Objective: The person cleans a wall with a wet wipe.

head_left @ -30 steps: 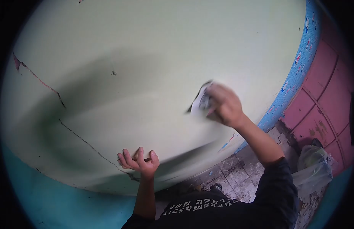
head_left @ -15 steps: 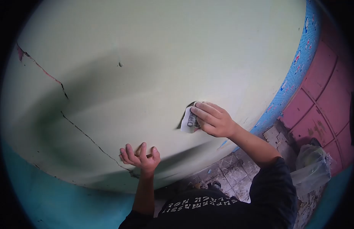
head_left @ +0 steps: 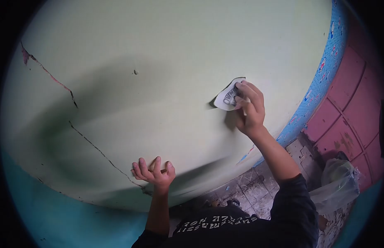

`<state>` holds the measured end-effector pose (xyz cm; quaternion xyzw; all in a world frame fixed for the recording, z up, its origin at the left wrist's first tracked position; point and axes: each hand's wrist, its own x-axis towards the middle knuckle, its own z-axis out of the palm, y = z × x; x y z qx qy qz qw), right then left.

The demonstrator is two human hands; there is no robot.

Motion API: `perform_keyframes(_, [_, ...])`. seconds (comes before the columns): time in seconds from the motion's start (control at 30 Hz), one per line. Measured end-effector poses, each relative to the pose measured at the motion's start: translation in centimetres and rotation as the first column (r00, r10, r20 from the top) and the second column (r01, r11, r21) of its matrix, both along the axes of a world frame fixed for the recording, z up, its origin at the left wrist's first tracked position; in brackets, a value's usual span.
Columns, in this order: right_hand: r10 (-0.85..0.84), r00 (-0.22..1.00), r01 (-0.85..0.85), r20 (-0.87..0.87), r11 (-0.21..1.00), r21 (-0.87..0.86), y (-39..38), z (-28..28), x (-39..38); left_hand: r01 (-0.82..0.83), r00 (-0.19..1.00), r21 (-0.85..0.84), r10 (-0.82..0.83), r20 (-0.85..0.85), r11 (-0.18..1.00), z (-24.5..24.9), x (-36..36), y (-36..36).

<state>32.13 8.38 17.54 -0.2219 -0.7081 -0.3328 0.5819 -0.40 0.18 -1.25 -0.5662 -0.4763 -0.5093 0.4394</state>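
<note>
A pale green wall (head_left: 192, 45) fills most of the view. My right hand (head_left: 251, 108) holds a piece of sandpaper (head_left: 228, 94) against it, with dark lettering on the white backing and a dark edge showing at the top. The fingers lie over the paper's right side and the thumb is below. Lower and to the left, my left hand (head_left: 155, 172) rests its spread, bent fingertips on the wall, with nothing in it. Beside that hand a thin crack (head_left: 97, 149) runs up to the left.
Along the right side, a blue patterned strip (head_left: 312, 93) borders the wall, with a pink tiled surface (head_left: 345, 115) beyond. A clear plastic bag (head_left: 334, 188) sits at lower right near the dirty tiled floor (head_left: 256, 192). Turquoise paint (head_left: 76, 219) covers the lower left.
My right hand has slid the sandpaper up and to the right across the wall, and its fingers have turned more upright. The left hand stays in about the same place.
</note>
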Motion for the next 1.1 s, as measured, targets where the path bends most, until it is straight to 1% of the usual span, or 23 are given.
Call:
perform_keyframes(0.07, [0.046, 0.963, -0.048, 0.265, 0.999, 0.002, -0.4, -0.7, -0.2, 0.015, 0.999, 0.002, -0.015, -0.029, 1.0, 0.2, -0.2, -0.1])
perform_keyframes(0.1, [0.09, 0.915, -0.083, 0.393, 0.996, -0.035, -1.2, -1.1, -0.7, 0.013, 0.999, 0.0, -0.013, -0.029, 1.0, 0.3, -0.2, -0.2])
perform_keyframes(0.13, [0.095, 0.84, -0.088, 0.534, 0.995, -0.039, -1.8, -1.1, -0.8, 0.011, 1.0, -0.002, -0.011, -0.029, 1.0, 0.3, -0.1, -0.3])
perform_keyframes(0.2, [0.089, 0.854, -0.097, 0.513, 0.995, -0.011, -1.4, -0.1, -0.1, 0.009, 0.999, 0.002, -0.009, -0.032, 1.0, 0.4, -0.2, -0.1])
perform_keyframes(0.27, [0.033, 0.96, -0.04, 0.28, 0.999, 0.02, 0.0, 1.2, 1.2, 0.01, 0.999, 0.002, -0.01, -0.031, 1.0, 0.2, -0.2, -0.1])
perform_keyframes(0.3, [-0.037, 0.993, 0.035, 0.11, 0.999, 0.018, -0.2, 2.2, 1.2, 0.012, 0.999, 0.002, -0.012, -0.03, 1.0, 0.2, -0.1, -0.1])
perform_keyframes(0.33, [-0.076, 0.996, 0.074, 0.051, 0.997, 0.036, -0.1, 2.1, 1.1, 0.011, 1.0, 0.003, -0.011, -0.027, 1.0, 0.3, 0.0, -0.1])
perform_keyframes(0.4, [0.02, 0.972, -0.02, 0.234, 1.0, -0.002, -0.6, 0.3, -0.2, 0.006, 1.0, 0.0, -0.006, -0.026, 1.0, 0.3, 0.0, -0.3])
perform_keyframes(0.43, [0.062, 0.918, -0.051, 0.392, 0.998, -0.039, -1.1, -0.5, -0.5, 0.005, 1.0, -0.001, -0.005, -0.028, 1.0, 0.2, -0.1, -0.3])
perform_keyframes(0.47, [0.082, 0.857, -0.073, 0.509, 0.997, -0.037, -1.9, -0.6, -1.1, 0.005, 1.0, 0.001, -0.005, -0.031, 1.0, 0.2, -0.1, -0.1])
perform_keyframes(0.53, [0.044, 0.896, -0.054, 0.442, 0.999, 0.009, -1.2, -0.2, -0.3, 0.005, 0.999, 0.007, -0.004, -0.036, 1.0, 0.2, -0.2, 0.1])
perform_keyframes(0.6, [-0.005, 0.988, 0.003, 0.154, 1.0, 0.017, -0.3, 1.3, 0.5, 0.002, 1.0, 0.008, -0.002, -0.023, 1.0, 0.2, -0.1, 0.0])
perform_keyframes(0.63, [0.015, 1.0, -0.015, 0.006, 1.0, 0.009, 0.1, 2.1, 0.8, -0.002, 1.0, 0.007, 0.002, -0.009, 1.0, 0.2, 0.0, 0.0])
perform_keyframes(0.67, [-0.041, 0.995, 0.038, -0.094, 0.999, -0.033, -0.5, 2.4, 0.2, -0.007, 1.0, 0.006, 0.007, 0.004, 1.0, 0.2, 0.0, -0.1])
perform_keyframes(0.73, [-0.023, 0.992, 0.019, 0.124, 0.999, 0.033, -1.1, 2.1, -0.9, -0.013, 1.0, 0.004, 0.013, 0.005, 1.0, 0.1, 0.0, -0.2])
perform_keyframes(0.77, [0.028, 0.955, -0.023, 0.294, 1.0, -0.021, -1.3, 0.6, -1.3, -0.013, 1.0, 0.006, 0.013, 0.003, 1.0, 0.2, 0.0, -0.1])
perform_keyframes(0.8, [0.065, 0.889, -0.068, 0.453, 0.998, -0.009, -1.7, 0.1, -2.0, -0.005, 1.0, -0.002, 0.005, -0.008, 1.0, 0.2, 0.0, -0.2])
perform_keyframes(0.87, [0.084, 0.821, -0.106, 0.565, 0.994, 0.007, -2.1, 0.9, -2.3, 0.009, 0.999, -0.012, -0.01, -0.031, 1.0, 0.4, -0.1, -0.3])
perform_keyframes(0.93, [0.004, 0.896, -0.054, 0.444, 0.993, 0.101, -0.8, 3.0, -0.8, 0.013, 0.999, 0.002, -0.013, -0.038, 1.0, 0.4, -0.3, 0.0])
perform_keyframes(0.97, [0.007, 0.945, -0.043, 0.328, 0.994, 0.102, -0.2, 4.1, -0.4, 0.016, 0.999, 0.005, -0.015, -0.037, 1.0, 0.2, -0.2, 0.0])
perform_keyframes(1.0, [-0.014, 0.985, -0.002, 0.175, 0.996, 0.093, -0.3, 5.1, -0.4, 0.01, 1.0, 0.002, -0.01, -0.024, 1.0, 0.1, -0.2, -0.1])
perform_keyframes(1.07, [-0.05, 0.984, 0.031, 0.17, 0.993, 0.115, -0.6, 4.6, -1.4, -0.007, 1.0, -0.002, 0.007, 0.004, 1.0, 0.1, -0.1, -0.1])
perform_keyframes(1.1, [-0.005, 0.949, -0.018, 0.314, 0.997, 0.069, -0.9, 3.5, -1.5, -0.002, 1.0, -0.013, 0.002, -0.009, 1.0, 0.1, -0.1, -0.3])
